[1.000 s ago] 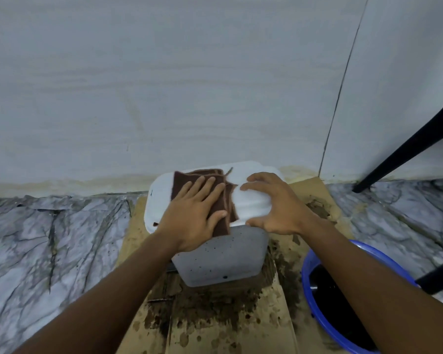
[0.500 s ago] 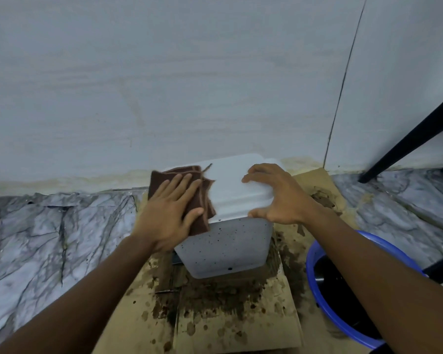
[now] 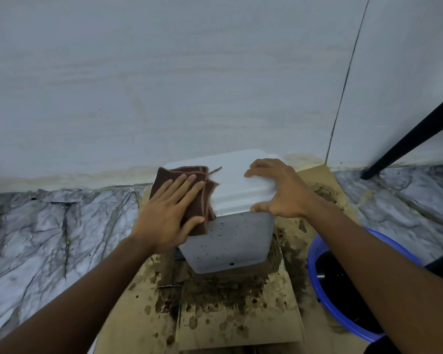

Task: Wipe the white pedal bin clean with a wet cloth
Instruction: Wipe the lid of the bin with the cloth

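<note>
The white pedal bin (image 3: 230, 241) stands on stained cardboard against the wall, its front face speckled with dark spots. A folded brown cloth (image 3: 189, 185) lies over the left part of its lid and hangs down the left corner. My left hand (image 3: 169, 213) presses flat on the cloth, fingers spread, thumb on the cloth's lower edge. My right hand (image 3: 279, 190) grips the lid's right front edge, fingers on top and thumb under the rim.
Dirty cardboard (image 3: 230, 310) covers the marble floor (image 3: 49, 238) under the bin. A blue basin (image 3: 343, 290) of dark water sits at the right under my right forearm. Black chair legs (image 3: 407, 139) slant in at the right. The wall (image 3: 189, 85) is close behind.
My left hand has slid the cloth from the middle of the lid to its left side and corner. My right hand has kept its hold on the lid's right edge.
</note>
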Demonstrator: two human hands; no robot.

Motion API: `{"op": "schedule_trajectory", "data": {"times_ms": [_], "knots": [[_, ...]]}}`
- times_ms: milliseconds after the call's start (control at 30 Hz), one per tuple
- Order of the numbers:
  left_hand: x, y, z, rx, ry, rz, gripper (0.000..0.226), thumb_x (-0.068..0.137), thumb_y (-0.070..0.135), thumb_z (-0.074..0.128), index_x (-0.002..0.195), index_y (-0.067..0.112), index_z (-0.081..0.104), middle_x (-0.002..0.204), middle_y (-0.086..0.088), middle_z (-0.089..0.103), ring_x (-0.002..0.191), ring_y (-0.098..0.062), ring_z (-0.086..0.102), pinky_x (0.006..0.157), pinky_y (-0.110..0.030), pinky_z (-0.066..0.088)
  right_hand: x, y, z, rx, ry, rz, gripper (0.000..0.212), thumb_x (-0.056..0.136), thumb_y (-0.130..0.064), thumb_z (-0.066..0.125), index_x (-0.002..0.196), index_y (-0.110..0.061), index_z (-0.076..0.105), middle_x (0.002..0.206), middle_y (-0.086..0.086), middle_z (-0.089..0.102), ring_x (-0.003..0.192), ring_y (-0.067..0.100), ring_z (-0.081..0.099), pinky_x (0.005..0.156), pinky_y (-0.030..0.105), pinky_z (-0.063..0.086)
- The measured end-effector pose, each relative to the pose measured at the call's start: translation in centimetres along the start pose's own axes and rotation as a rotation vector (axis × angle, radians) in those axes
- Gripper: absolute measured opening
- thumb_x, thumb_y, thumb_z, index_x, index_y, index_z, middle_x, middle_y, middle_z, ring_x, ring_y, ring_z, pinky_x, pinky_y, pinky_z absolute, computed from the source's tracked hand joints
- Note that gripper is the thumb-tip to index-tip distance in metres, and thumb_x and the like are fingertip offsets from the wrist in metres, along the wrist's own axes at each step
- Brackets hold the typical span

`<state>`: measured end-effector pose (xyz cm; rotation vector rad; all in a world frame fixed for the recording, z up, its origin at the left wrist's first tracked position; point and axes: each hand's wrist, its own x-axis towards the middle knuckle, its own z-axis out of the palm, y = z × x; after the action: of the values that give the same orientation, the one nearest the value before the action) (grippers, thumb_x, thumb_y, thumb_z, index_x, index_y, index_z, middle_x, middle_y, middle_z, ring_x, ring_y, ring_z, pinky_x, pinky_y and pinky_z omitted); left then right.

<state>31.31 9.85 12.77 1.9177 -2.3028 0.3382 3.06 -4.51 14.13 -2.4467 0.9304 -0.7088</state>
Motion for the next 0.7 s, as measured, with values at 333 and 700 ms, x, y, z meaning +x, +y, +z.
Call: {"op": "schedule_trajectory", "data": {"times_ms": [333,700], "knots": [[1.3,1.1,0.6,0.017,0.034,0.07,0.072,0.103,0.057,0.036,0.163,0.021,0.02,0.169,-0.007,0.024,0.157,-0.024,0.019,0.128,-0.046,0.017,0.3,-0.1,0.3,0.019,0.021,0.0,0.075,0.057,-0.04,0.095,0.126,-0.033,0.064,0.141,-0.011,0.05,0.134,0.01,0.04,0.111,0.029,0.03],[4.0,4.2,0.6,-0.023,0.034,-0.003,0.077,0.101,0.062,0.036,0.161,0.015,0.029,0.166,-0.012,0.03,0.155,-0.031,0.024,0.128,-0.047,0.017,0.5,0.0,0.5,-0.016,0.035,-0.032,0.07,0.058,-0.037,0.093,0.121,-0.028,0.064,0.13,-0.011,0.052,0.122,0.01,0.042,0.102,0.026,0.029]]}}
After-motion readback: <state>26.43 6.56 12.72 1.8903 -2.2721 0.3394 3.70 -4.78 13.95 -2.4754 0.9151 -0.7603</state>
